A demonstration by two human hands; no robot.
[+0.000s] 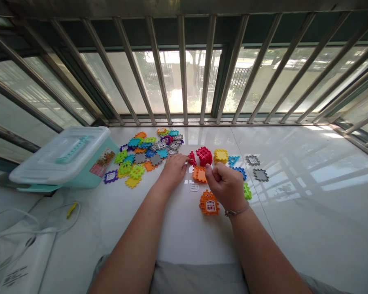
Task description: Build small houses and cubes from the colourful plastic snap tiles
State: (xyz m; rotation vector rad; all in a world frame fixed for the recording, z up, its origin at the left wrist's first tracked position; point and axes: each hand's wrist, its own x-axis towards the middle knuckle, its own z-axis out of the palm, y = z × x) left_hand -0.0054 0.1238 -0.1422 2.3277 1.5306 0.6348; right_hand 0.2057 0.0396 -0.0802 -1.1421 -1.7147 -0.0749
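Note:
My left hand (175, 168) reaches in from the left, palm down and fingers stretched out. Its fingertips touch the edge of a small red toothed piece (192, 158). My right hand (228, 183) is closed in a fist beside a stack of orange toothed panels (199, 174); whether anything is inside it is hidden. Just behind the hands stands a red block with window panels (204, 156). Nearer to me are a white window insert (194, 187) and an orange block with a white window (209, 203).
Mixed toothed panels (139, 158) are heaped to the left. Yellow panels (221, 156), a blue triangle (233, 161), green panels (247, 191) and grey panels (260, 174) lie to the right. A lidded teal box (93, 163), a cable (78, 212) and metal bars (182, 73) surround the floor area.

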